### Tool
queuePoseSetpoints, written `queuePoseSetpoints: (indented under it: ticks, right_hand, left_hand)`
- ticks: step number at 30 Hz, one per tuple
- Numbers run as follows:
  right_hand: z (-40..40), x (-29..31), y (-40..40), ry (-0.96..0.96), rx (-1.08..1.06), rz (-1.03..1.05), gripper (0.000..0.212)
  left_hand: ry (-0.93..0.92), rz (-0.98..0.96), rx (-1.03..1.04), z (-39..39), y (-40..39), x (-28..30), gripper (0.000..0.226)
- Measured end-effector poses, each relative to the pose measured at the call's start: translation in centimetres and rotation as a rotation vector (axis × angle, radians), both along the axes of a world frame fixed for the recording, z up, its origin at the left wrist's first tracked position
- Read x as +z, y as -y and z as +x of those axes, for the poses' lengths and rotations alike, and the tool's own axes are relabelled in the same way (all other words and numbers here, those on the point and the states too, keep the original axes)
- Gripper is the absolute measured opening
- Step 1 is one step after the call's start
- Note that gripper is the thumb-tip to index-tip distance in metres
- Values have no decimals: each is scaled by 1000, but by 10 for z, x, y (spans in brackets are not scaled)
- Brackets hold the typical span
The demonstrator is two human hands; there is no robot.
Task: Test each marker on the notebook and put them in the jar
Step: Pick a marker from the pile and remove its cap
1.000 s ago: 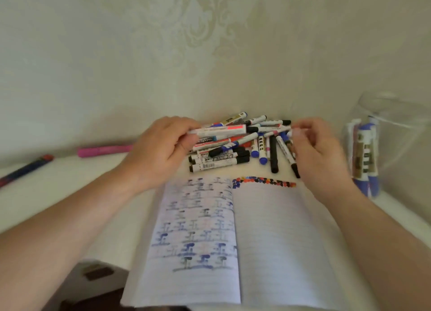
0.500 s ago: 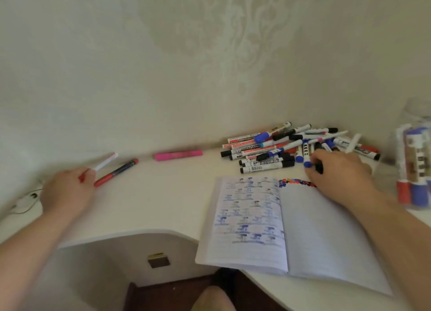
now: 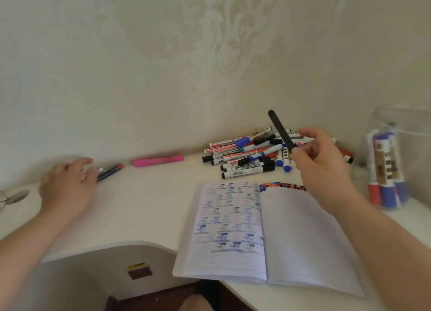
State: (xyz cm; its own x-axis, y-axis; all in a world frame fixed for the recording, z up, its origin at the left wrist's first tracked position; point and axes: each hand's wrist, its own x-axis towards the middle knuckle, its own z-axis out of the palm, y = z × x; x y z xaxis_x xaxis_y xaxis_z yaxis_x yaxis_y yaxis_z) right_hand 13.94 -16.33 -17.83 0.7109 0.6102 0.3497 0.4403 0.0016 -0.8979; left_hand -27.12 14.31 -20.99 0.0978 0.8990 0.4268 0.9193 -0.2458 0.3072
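The left hand (image 3: 67,189) lies flat on the white desk top (image 3: 144,208), fingers straight and holding nothing, fingertips touching a dark blue pen with a red end (image 3: 109,172); a careless sweep could roll that pen towards the desk edge. Beyond its fingertips lies a pink highlighter (image 3: 158,160). Below the right hand's grip, the open lined notebook (image 3: 300,236) shows a row of coloured test dots. The right hand (image 3: 319,161) pinches a slim black marker (image 3: 281,131) at its lower end, held upright above the heap of loose markers (image 3: 247,158) (cap on or off, I cannot tell). Gripped so low, it could tip and fall into the heap. Right of the grip stands the clear plastic jar (image 3: 401,133), light and easily knocked.
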Motion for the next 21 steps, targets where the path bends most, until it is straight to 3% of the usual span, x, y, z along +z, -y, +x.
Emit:
queuePoseSetpoints:
  ticks: [3,6,8,10,13,16,19,21]
  right_hand:
    - [0,-5,-8,-270,172,163,34]
    - [3,-10,-8,-334,265,165,33]
    - [1,-10,-7,-332,320,134,31]
    - [1,-12,-4,-315,356,97,27]
    - [5,-9,-1,-221,296,20,29]
    - [12,-6,0,-188,291,71,50]
    - [11,-5,-3,-256,377,189,42]
    - [6,-5,-5,-318,393,203,49]
  left_hand:
    - [114,62,-457,92,52,23,43]
    - [177,-85,-932,183,113,37,41]
    - [178,-239,-1111,232,148,44,48]
    - [249,-361,-1206,271,173,49,43]
    - [290,-339,-1235,297,182,57,25]
    - [196,-210,-1321,303,169,55,22]
    - [11,-57,-1384,304,156,38,30]
    - [-35,-32,-1413,303,151,27,40]
